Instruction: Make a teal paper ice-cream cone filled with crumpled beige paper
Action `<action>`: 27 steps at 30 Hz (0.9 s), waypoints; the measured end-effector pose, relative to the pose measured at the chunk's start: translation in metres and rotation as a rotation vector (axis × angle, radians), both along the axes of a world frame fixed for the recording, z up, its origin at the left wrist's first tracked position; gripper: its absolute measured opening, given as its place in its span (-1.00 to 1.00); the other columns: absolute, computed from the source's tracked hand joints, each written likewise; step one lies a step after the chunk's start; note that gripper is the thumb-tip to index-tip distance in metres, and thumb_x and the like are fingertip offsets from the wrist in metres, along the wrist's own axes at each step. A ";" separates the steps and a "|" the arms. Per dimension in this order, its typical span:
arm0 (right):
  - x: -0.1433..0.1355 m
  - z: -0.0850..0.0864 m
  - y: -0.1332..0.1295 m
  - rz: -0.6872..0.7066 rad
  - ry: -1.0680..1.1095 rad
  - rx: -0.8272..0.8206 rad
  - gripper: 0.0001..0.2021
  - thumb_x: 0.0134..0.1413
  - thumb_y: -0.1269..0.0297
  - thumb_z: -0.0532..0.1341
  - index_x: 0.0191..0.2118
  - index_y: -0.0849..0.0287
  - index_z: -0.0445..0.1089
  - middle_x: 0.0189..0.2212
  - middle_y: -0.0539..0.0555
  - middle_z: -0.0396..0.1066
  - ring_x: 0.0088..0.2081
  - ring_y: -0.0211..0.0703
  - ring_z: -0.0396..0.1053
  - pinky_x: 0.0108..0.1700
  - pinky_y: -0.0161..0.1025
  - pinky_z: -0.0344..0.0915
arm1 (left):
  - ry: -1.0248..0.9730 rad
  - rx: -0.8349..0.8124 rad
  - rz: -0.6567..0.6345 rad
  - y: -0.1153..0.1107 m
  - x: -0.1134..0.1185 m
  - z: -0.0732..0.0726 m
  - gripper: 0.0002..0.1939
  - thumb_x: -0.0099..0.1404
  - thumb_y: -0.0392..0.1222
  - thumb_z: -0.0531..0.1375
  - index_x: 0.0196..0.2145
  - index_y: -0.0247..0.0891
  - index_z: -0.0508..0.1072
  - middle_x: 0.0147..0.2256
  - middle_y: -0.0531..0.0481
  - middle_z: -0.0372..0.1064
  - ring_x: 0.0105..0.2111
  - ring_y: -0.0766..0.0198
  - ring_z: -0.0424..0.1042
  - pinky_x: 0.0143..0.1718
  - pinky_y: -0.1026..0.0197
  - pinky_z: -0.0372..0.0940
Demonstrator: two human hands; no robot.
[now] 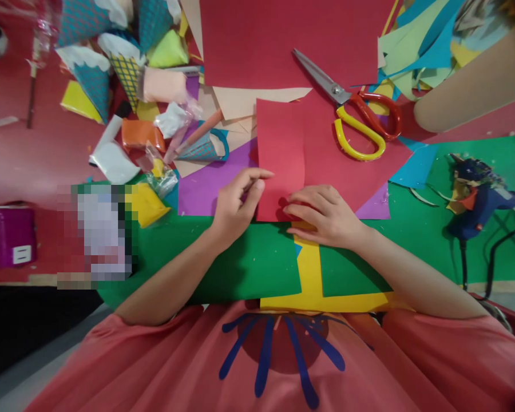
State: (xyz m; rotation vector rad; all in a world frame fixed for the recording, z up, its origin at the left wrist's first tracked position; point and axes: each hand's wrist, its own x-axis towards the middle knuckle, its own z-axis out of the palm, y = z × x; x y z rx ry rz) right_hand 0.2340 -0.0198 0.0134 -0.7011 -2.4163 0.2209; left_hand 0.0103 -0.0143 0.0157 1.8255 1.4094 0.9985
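Note:
A piece of red paper [280,143] with a crease or folded edge down its right side lies in front of me. My left hand [239,207] is at its left edge, index finger stretched over the paper and thumb apart from it, the other fingers partly curled. On the lower right of the paper, my right hand [324,216] rests with its fingers spread, palm down. Neither hand visibly grips anything. Beyond my right hand, scissors [337,91] with one red and one yellow handle lie on red paper, blades pointing to the upper left.
Paper cones [124,66] and bagged clay [142,135] crowd the upper left. A blue glue gun [476,209] with a cord lies on green paper [257,263] at right. A cardboard tube [476,86] and paper scraps [429,43] occupy the upper right. A purple box [11,237] stands far left.

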 end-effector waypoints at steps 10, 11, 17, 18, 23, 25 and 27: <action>0.004 0.003 -0.001 -0.059 0.080 0.000 -0.71 0.09 0.43 0.11 -0.04 0.12 0.28 -0.17 0.13 0.50 -0.11 -0.01 0.43 -0.14 -0.07 0.29 | 0.173 0.049 -0.245 -0.009 -0.001 -0.015 -0.59 0.36 -0.30 0.09 0.15 -0.19 0.31 0.08 -0.10 0.47 0.03 0.20 0.51 0.02 0.18 0.42; 0.005 0.002 0.000 -0.064 0.101 0.004 -0.71 0.08 0.45 0.13 -0.05 0.11 0.29 -0.19 0.12 0.50 -0.13 -0.02 0.43 -0.14 -0.07 0.29 | 0.226 0.091 -0.224 -0.008 -0.001 -0.015 -0.63 0.37 -0.27 0.10 0.12 -0.18 0.34 0.04 -0.09 0.49 -0.01 0.19 0.52 0.00 0.16 0.42; 0.008 0.001 0.007 -0.117 0.108 -0.142 -0.83 0.09 0.47 0.13 -0.21 0.10 0.35 -0.24 0.09 0.53 -0.19 -0.07 0.45 -0.14 -0.09 0.34 | 0.402 0.289 -0.219 -0.001 -0.004 -0.012 -0.80 0.38 -0.20 0.15 -0.15 -0.19 0.57 -0.34 -0.04 0.45 -0.31 0.22 0.43 -0.27 0.16 0.35; 0.008 0.001 0.009 -0.123 0.102 -0.194 -0.85 0.11 0.45 0.12 -0.22 0.10 0.36 -0.25 0.10 0.53 -0.20 -0.07 0.45 -0.15 -0.09 0.35 | 0.421 0.298 -0.224 0.000 -0.004 -0.012 -0.81 0.38 -0.20 0.15 -0.20 -0.18 0.58 -0.34 -0.04 0.43 -0.32 0.23 0.42 -0.28 0.16 0.33; 0.015 0.008 0.011 -0.137 -0.033 -0.226 -0.89 0.11 0.44 0.12 -0.28 0.15 0.38 -0.31 0.13 0.53 -0.25 -0.04 0.45 -0.19 -0.08 0.34 | 0.431 0.330 -0.418 0.004 -0.002 -0.011 -0.75 0.45 -0.16 0.08 -0.21 -0.18 0.56 -0.06 -0.11 0.50 -0.05 0.15 0.47 -0.02 0.05 0.34; 0.022 0.012 0.007 -0.141 -0.101 -0.175 -0.91 0.10 0.44 0.14 -0.29 0.15 0.37 -0.31 0.14 0.54 -0.24 -0.02 0.45 -0.20 -0.08 0.34 | 0.413 0.360 -0.508 0.002 0.002 -0.008 -0.71 0.48 -0.17 0.02 -0.22 -0.22 0.54 -0.12 -0.12 0.54 -0.10 0.18 0.50 -0.08 0.10 0.36; 0.029 0.014 0.000 -0.159 -0.139 -0.109 -0.90 0.13 0.43 0.16 -0.25 0.16 0.38 -0.25 0.14 0.54 -0.22 -0.02 0.46 -0.22 -0.10 0.35 | 0.414 0.387 -0.542 -0.001 0.007 -0.005 -0.70 0.49 -0.19 0.00 -0.24 -0.27 0.51 -0.21 -0.12 0.56 -0.21 0.21 0.51 -0.16 0.15 0.35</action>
